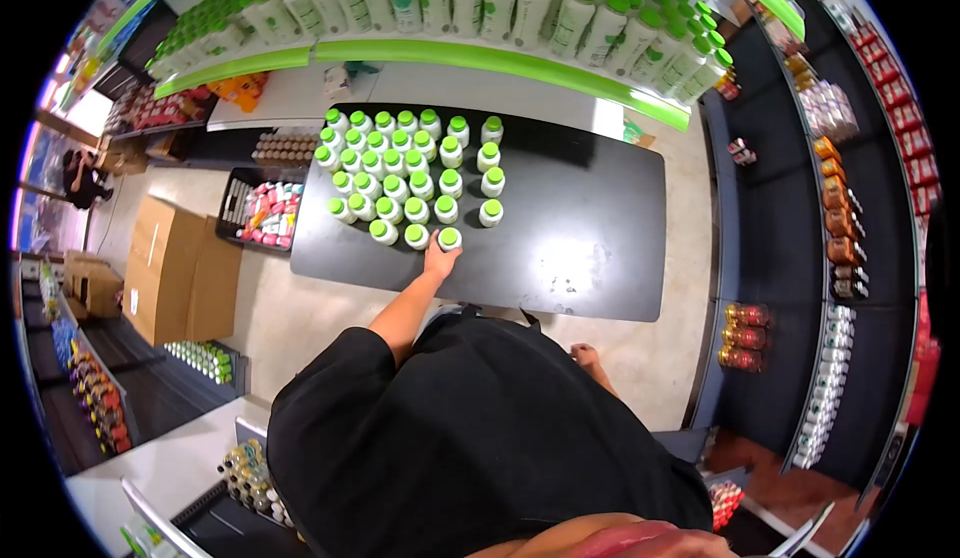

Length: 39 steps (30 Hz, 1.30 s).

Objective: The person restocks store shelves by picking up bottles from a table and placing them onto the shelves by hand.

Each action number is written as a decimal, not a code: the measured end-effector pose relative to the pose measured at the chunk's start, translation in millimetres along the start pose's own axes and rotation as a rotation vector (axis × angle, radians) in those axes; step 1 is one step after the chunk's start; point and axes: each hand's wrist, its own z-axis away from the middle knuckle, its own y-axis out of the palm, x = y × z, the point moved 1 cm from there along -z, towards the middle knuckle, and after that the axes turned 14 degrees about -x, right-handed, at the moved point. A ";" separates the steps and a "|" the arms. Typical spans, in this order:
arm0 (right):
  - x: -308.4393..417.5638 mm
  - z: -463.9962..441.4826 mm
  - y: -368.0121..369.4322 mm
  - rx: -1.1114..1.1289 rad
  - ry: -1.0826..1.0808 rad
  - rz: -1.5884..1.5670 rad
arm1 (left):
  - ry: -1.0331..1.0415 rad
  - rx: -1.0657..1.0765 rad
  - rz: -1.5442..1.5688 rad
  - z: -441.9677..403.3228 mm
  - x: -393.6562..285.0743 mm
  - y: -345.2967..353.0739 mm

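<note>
My left hand (pixel 441 260) is closed round a white bottle with a green cap (pixel 450 240), at the front edge of a group of similar bottles. That bottle stands upright on the black table (pixel 580 198). Just left of it is another green-capped bottle (pixel 416 237), close to my fingers. The group packs tightly on the left, while a separate column of bottles (pixel 491 183) stands to the right. Off the table's front edge, my right hand (pixel 584 355) hangs low beside my body. Its fingers look curled in, with nothing visible in them.
Above the table's far side, a shelf with a green edge (pixel 430 53) carries many larger green-capped bottles. A black crate (pixel 232 208) of red and white packages sits left of the table, near cardboard boxes (pixel 165 268). Stocked shelving (pixel 770 228) runs along the right. Far left is another person (pixel 82 178).
</note>
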 end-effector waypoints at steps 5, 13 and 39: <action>42.7 44.2 60.2 0.027 -0.004 -0.255 | 0.122 -0.044 -0.075 0.5 -15.1 13.7; 15.4 87.9 98.6 -0.099 0.025 -0.375 | 0.552 0.427 -0.253 3.0 -27.9 2.5; -171.0 124.4 -54.3 -0.408 0.242 -0.707 | 0.582 0.647 -0.182 166.1 -96.6 200.0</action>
